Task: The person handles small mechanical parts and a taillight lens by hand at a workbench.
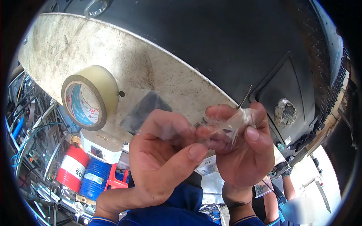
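My left hand (162, 158) is closed, its thumb and fingers on crumpled clear plastic film. My right hand (245, 154) pinches the bunched part of the film (245, 116) between thumb and fingers. A thin metal rod (245, 96) pokes up out of that bunch; its lower end is hidden. To the left, a large roll of clear packing tape (107, 86) stands on the worn pale board (56, 41). A dark flat piece (147, 111) lies on the board behind my left hand, with see-through film around it.
Beyond the board is a large black panel (181, 30) with a raised section at right, bearing a plastic-wrapped lump (285, 112). Another tape roll (96, 8) lies at the top. Red (72, 168) and blue drums (94, 179) stand below left. Another person's arm (288, 186) shows at lower right.
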{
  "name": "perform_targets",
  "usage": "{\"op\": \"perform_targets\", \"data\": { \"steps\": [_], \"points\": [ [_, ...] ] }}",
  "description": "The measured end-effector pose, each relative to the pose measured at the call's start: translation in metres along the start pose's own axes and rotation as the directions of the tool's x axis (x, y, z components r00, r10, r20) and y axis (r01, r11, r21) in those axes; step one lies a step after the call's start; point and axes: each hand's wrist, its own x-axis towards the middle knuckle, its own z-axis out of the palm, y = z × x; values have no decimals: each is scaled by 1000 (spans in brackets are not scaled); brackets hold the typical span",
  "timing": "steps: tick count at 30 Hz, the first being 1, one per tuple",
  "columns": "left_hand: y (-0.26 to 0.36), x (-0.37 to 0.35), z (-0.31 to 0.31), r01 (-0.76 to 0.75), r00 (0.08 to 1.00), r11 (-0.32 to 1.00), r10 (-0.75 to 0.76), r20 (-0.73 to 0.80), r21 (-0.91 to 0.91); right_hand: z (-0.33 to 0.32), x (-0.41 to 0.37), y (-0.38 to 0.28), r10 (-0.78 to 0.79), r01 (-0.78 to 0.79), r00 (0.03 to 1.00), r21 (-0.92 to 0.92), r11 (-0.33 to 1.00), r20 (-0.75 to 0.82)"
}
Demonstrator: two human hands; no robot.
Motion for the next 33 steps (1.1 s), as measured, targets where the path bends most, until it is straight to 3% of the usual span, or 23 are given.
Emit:
{"op": "perform_targets", "data": {
  "steps": [2,7,13,20,26,28,29,31,32,33],
  "points": [
    [2,0,4,-18,999,999,19,-38,41,3,0,1,16,-17,1000,-40,999,-24],
    [5,-3,9,16,985,999,-8,-170,45,5,-2,3,74,-70,993,54,996,-89],
    [3,-5,11,6,985,994,13,-174,112,9,-6,2,90,-66,989,201,977,-114],
    [1,-5,11,38,981,994,-18,-192,103,4,-8,3,91,-68,987,168,983,-131],
    [-4,-4,10,-27,985,991,48,-167,128,-5,-12,6,74,-66,997,188,980,-36],
    [-7,-3,7,-19,993,954,53,-104,298,-5,-14,10,33,-21,996,155,988,-78],
    [-7,-4,6,-19,993,954,52,-103,298,-2,-15,9,32,-19,996,155,988,-78],
    [-6,-5,6,-55,990,952,92,-109,301,3,-16,3,12,47,964,213,976,-266],
    [-6,-4,4,-54,991,953,89,-103,297,0,-19,1,5,52,963,207,977,-268],
    [-5,-3,2,-119,987,953,145,-73,277,-7,-23,0,-129,114,941,-64,991,-313]
  ]
}}
